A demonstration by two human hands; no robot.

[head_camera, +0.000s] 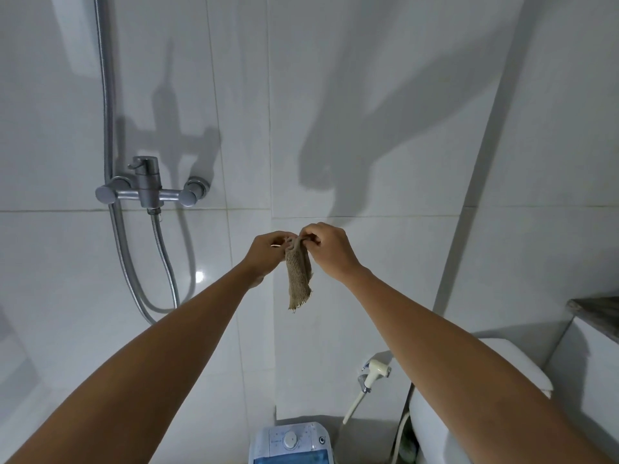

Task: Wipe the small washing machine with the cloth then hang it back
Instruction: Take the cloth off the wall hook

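Two bare forearms reach up and forward from the bottom corners toward the white tiled wall. The left hand and the right hand meet in front of the wall, both with fingers curled and pinching the top edge of a small tan, coarse-woven cloth. The cloth hangs straight down between the two wrists, its frayed lower end free; whether a hook holds its top cannot be told.

Far below, at the bottom edge, stands the small white-and-blue washing machine with a round dial on its top panel, well apart from the cloth. To its right a white bidet sprayer hangs on the wall beside a white toilet tank. At left, a steel shower mixer tap with its metal hose is fixed to the tiles.
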